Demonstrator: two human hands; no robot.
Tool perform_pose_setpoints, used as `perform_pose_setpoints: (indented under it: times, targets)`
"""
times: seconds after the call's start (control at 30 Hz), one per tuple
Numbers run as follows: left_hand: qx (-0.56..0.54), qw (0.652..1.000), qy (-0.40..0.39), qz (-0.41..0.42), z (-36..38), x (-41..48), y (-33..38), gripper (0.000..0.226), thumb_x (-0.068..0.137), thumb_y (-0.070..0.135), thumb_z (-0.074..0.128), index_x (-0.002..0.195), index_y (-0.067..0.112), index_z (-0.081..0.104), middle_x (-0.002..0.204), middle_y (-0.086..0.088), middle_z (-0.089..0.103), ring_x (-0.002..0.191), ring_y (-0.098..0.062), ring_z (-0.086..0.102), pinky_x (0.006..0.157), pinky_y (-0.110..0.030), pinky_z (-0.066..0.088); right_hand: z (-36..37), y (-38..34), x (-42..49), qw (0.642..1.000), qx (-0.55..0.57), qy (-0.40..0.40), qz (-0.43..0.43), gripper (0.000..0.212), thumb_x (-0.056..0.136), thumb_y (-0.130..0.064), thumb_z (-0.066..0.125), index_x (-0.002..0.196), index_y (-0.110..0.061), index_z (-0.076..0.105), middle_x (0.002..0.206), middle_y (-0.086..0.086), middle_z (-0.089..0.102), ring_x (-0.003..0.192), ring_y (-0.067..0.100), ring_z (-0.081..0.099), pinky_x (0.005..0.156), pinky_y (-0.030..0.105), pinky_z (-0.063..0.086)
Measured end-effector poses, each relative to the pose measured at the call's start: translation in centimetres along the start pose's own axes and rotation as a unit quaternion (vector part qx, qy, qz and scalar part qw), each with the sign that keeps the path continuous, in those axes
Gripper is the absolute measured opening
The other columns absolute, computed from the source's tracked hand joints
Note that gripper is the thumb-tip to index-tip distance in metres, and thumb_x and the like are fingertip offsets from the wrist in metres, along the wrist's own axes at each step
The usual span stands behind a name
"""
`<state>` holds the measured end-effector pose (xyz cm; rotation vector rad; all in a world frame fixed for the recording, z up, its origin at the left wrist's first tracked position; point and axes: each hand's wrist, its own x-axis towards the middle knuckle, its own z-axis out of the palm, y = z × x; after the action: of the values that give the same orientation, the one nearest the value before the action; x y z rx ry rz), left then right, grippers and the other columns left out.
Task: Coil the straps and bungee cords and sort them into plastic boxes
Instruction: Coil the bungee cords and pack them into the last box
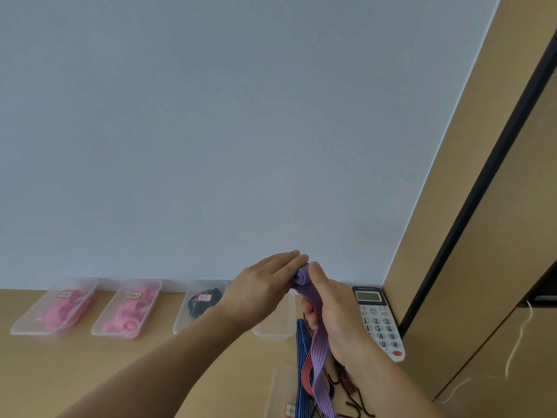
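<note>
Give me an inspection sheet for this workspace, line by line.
Surface: wooden table, boxes lined along the wall.
Job's things: striped strap partly coiled between the hands; far-left box and second box hold pink coils; third box holds black items; blue strap and hooked cords lie loose.
Clutter: desk phone.
Hands: left hand lays straight fingers against the coil; right hand grips the strap.
Cables: white cord beside the cabinet.
Surroundings: white wall, tan cabinet.

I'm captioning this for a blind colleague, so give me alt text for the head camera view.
Two hands roll a red-and-blue striped strap into a coil above a wooden table: the right hand grips it, the left hand presses the roll. Four clear boxes line the wall behind, beside a phone.
</note>
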<state>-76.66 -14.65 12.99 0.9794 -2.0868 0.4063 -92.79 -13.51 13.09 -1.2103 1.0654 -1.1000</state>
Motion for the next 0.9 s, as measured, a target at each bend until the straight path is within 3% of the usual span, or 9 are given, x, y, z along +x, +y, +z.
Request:
perform_pose_setpoints:
  times: [0.1,0.17,0.27,0.3,0.33,0.43,0.6,0.7,0.9]
  targets:
    - [-0.094,0.992,-0.021,-0.077,0.2,-0.3,0.1,0.056,0.084,-0.008,0.066,0.136,0.013,0.059,0.138,-0.005,0.059,0.121,-0.018,0.062,0.087,-0.023,0.055,-0.2,-0.2,-0.2,1.000,0.006,0.000,-0.004,0.055,0.072,-0.068,0.059,0.070,-0.014,0.064,0.055,0.004,0.056,0.042,0.015,0.044,0.043,0.024,0.035]
    - [-0.245,0.940,-0.049,-0.232,0.0,0.0,0.8,0.064,0.090,-0.004,0.054,0.145,0.028,0.042,0.148,0.004,0.049,0.131,-0.008,0.052,0.093,-0.010,0.045,-0.6,-0.4,-0.2,1.000,0.001,0.014,-0.021,0.053,0.074,-0.062,0.060,0.073,-0.010,0.060,0.056,0.003,0.058,0.045,0.016,0.045,0.044,0.024,0.035]
    - [-0.544,0.686,-0.066,-0.479,-0.9,1.5,1.6,0.043,0.093,0.016,0.056,0.134,0.028,0.049,0.133,-0.005,0.063,0.118,-0.016,0.063,0.091,-0.029,0.052,-0.9,-0.5,-0.4,0.999,0.003,0.027,-0.047,0.050,0.078,-0.056,0.059,0.075,-0.006,0.060,0.055,0.003,0.059,0.044,0.015,0.046,0.043,0.023,0.036]
    - [-0.586,0.628,-0.092,-0.504,-1.2,2.0,1.7,0.028,0.095,0.025,0.054,0.122,0.022,0.061,0.123,-0.011,0.069,0.109,-0.022,0.067,0.089,-0.036,0.052,-0.9,-0.4,-0.5,0.998,0.000,0.028,-0.055,0.049,0.079,-0.055,0.058,0.074,-0.006,0.060,0.055,0.004,0.060,0.044,0.016,0.046,0.044,0.024,0.037]
    - [-0.595,0.615,-0.131,-0.501,-1.5,2.2,1.8,0.029,0.096,0.033,0.052,0.112,0.015,0.068,0.113,-0.015,0.072,0.102,-0.026,0.069,0.090,-0.042,0.051,-0.9,-0.2,-0.5,0.998,-0.006,0.028,-0.063,0.048,0.081,-0.055,0.057,0.072,-0.008,0.060,0.055,0.005,0.060,0.044,0.017,0.047,0.045,0.026,0.038]
    - [-0.600,0.638,-0.163,-0.454,-1.4,2.3,2.5,0.034,0.091,0.034,0.058,0.107,0.005,0.065,0.094,-0.014,0.071,0.089,-0.028,0.066,0.098,-0.055,0.046,-1.0,0.2,-0.5,0.996,-0.028,0.034,-0.074,0.048,0.083,-0.056,0.055,0.069,-0.010,0.060,0.055,0.007,0.060,0.045,0.021,0.048,0.048,0.031,0.039]
    - [-0.552,0.687,-0.079,-0.467,-0.5,3.0,2.4,0.034,0.094,0.007,0.063,0.126,0.011,0.054,0.104,-0.016,0.075,0.088,-0.029,0.070,0.091,-0.048,0.054,-1.7,0.8,-0.3,0.994,-0.075,0.060,-0.053,0.058,0.087,-0.057,0.054,0.076,0.000,0.064,0.053,0.007,0.063,0.040,0.017,0.048,0.043,0.026,0.039]
    - [-0.515,0.738,-0.075,-0.429,-0.4,3.2,2.6,0.040,0.094,0.002,0.061,0.130,0.012,0.050,0.102,-0.015,0.075,0.085,-0.027,0.070,0.087,-0.048,0.056,-2.0,1.1,-0.3,0.994,-0.079,0.066,-0.036,0.049,0.096,-0.045,0.056,0.076,-0.001,0.063,0.053,0.007,0.063,0.038,0.017,0.048,0.041,0.023,0.039]
    - [-0.366,0.873,-0.080,-0.313,0.4,2.5,2.7,0.048,0.093,0.002,0.060,0.134,0.021,0.047,0.113,0.000,0.071,0.092,-0.010,0.072,0.084,-0.028,0.057,-2.2,0.7,-0.3,0.998,-0.024,0.055,-0.001,0.050,0.097,-0.045,0.053,0.078,-0.002,0.067,0.050,0.006,0.057,0.037,0.016,0.044,0.039,0.023,0.034]
